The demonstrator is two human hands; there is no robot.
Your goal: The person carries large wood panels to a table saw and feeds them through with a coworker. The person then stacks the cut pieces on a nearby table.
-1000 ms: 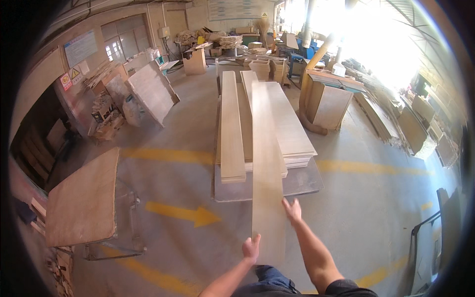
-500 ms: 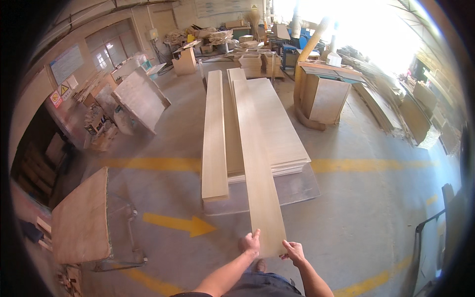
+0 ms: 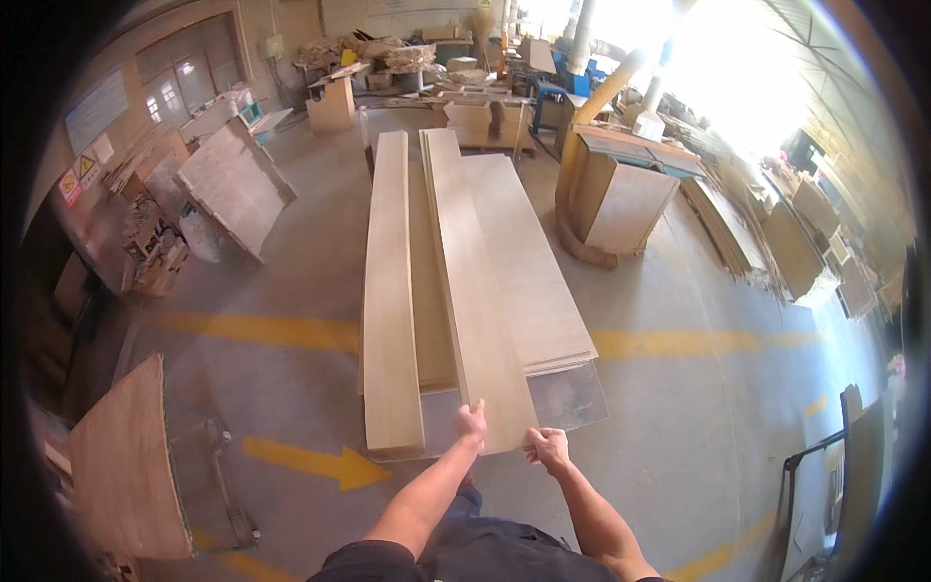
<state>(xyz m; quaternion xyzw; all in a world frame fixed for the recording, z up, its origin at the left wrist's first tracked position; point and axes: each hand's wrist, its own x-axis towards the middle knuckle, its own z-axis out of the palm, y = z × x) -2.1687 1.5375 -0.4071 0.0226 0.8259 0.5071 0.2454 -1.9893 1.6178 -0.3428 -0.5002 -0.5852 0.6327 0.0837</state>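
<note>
A long, narrow pale wooden board (image 3: 485, 310) stretches away from me, its near end between my hands. My left hand (image 3: 472, 423) is closed around the left edge near the corner, thumb up. At the right corner, my right hand (image 3: 548, 446) grips the opposite edge. The board rests lengthwise over a stack of wider pale panels (image 3: 529, 252), its far end lined up with other narrow boards beneath. To its left, a separate row of narrow boards (image 3: 395, 291) lies on the same pile, a gap between them. A grey base sheet (image 3: 572, 396) shows under the panels.
A wooden panel (image 3: 131, 466) leans on a metal frame at left. Farther off stand a tilted pale board (image 3: 233, 184), a boxy machine (image 3: 630, 204) with a yellow hose (image 3: 611, 87), and stacked planks (image 3: 722, 223) at right. Yellow lines mark the floor.
The board has slid forward, away from me, and now lines up with the narrow boards under it. Both hands moved forward with it, still holding its near end. My view shifted closer to the pile.
</note>
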